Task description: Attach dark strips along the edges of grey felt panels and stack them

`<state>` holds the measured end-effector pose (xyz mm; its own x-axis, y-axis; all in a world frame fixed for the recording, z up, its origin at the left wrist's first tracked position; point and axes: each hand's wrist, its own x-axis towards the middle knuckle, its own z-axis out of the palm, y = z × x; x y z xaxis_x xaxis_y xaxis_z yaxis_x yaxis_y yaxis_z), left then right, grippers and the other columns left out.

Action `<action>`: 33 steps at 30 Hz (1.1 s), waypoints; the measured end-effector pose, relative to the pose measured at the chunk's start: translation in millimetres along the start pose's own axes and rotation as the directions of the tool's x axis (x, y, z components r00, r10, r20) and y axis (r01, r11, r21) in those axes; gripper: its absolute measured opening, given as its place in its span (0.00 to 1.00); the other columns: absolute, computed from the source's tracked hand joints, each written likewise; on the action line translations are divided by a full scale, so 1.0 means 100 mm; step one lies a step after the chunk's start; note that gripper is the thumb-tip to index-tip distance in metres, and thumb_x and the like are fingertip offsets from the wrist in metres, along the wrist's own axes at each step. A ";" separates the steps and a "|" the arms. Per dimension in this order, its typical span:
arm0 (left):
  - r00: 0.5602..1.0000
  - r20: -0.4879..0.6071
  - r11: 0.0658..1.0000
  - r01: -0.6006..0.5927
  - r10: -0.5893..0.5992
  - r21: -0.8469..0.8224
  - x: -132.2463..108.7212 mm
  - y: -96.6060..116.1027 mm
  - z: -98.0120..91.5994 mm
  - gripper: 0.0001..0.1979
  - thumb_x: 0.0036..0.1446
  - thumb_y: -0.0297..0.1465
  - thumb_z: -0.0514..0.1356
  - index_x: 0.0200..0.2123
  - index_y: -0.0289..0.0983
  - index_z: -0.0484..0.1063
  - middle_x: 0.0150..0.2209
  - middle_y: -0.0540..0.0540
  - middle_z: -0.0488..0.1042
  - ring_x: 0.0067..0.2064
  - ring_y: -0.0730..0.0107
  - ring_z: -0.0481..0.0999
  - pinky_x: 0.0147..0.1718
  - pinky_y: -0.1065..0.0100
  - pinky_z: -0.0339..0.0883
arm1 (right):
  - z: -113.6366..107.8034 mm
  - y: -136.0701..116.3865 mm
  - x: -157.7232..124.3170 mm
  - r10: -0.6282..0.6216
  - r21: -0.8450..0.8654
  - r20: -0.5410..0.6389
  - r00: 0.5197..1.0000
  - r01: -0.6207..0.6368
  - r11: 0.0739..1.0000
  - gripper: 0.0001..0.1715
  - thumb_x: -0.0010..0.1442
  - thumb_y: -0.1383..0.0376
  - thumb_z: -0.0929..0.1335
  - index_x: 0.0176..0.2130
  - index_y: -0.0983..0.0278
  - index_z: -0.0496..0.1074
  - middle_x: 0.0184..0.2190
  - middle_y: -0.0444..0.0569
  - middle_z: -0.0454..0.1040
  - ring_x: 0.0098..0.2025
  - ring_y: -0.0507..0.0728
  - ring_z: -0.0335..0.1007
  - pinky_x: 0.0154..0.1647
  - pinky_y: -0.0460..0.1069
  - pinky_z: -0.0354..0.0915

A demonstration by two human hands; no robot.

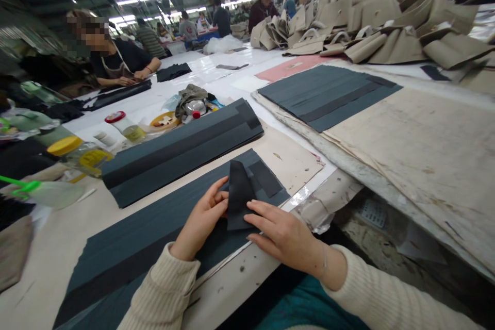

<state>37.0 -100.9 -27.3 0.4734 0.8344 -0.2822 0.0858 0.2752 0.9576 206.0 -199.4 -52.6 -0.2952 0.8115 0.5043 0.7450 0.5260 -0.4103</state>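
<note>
Left hand [201,217] has its grip clamped on the black piece [238,198]; right hand [286,237], fingers loosely apart, touches its other edge, probably steadying it over the dark sheet [143,216].

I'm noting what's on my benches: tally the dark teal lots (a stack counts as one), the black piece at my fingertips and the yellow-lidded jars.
Dark teal lots: 3 (near lot, middle lot, right-hand lot)
Black piece: 1
Yellow-lidded jar: 1
Total: 5
</note>
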 end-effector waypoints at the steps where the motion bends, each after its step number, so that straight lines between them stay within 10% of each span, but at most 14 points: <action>1: 1.000 0.003 1.000 -0.002 0.002 0.003 0.00 0.00 0.00 0.34 0.46 0.31 0.61 0.57 0.37 0.54 0.34 0.48 0.72 0.31 0.72 0.71 0.29 0.73 0.63 | 0.00 0.00 0.00 -0.002 0.000 -0.001 1.000 0.002 1.000 0.18 0.60 0.62 0.61 0.47 0.67 0.67 0.51 0.55 0.65 0.56 0.56 0.58 0.56 0.52 0.60; 21: 0.973 0.222 0.979 -0.103 0.063 0.175 -0.02 -0.01 -0.02 0.23 0.46 0.30 0.63 0.48 0.36 0.67 0.43 0.44 0.73 0.44 0.62 0.71 0.44 0.66 0.65 | -0.02 -0.05 0.07 0.139 0.091 0.019 0.990 -0.140 0.986 0.32 0.57 0.63 0.64 0.58 0.68 0.54 0.53 0.57 0.62 0.55 0.58 0.56 0.56 0.55 0.59; 33: 0.949 0.230 0.765 -0.310 0.215 0.564 -0.10 -0.01 0.09 0.17 0.50 0.36 0.60 0.43 0.37 0.67 0.34 0.49 0.71 0.33 0.70 0.69 0.30 0.73 0.63 | -0.04 0.05 0.25 0.252 0.295 -0.050 0.966 -0.226 0.928 0.18 0.59 0.71 0.58 0.47 0.66 0.67 0.42 0.53 0.70 0.46 0.54 0.65 0.50 0.52 0.63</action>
<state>39.7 -113.8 -24.9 0.6696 0.7411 -0.0488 0.4135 -0.3174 0.8534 204.5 -177.7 -39.2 -0.0676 0.9039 0.4223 0.5816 0.3796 -0.7195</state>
